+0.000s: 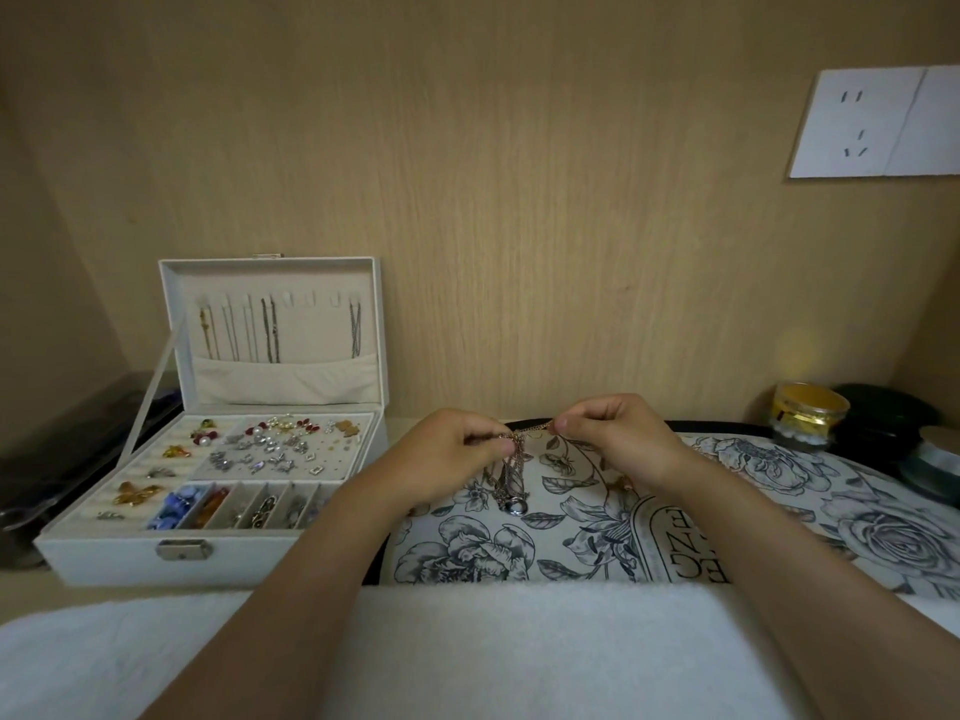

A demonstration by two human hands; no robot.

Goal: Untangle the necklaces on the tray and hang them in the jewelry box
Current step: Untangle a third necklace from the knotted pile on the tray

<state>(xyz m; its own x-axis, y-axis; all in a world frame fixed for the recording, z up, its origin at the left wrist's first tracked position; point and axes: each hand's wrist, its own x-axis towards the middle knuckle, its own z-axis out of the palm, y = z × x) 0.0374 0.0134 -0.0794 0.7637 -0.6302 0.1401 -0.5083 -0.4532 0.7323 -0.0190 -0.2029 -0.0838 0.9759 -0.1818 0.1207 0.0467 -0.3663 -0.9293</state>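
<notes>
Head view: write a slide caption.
Left hand and right hand pinch tangled necklaces over floral tray, jewelry box open alongside.

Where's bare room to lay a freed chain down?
Bare: the floral-print tray right of the right hand, up to the gold-lidded jar. Crowded: compartments of the white jewelry box, and tray centre below the left hand, where the tangled chains hang.
</notes>
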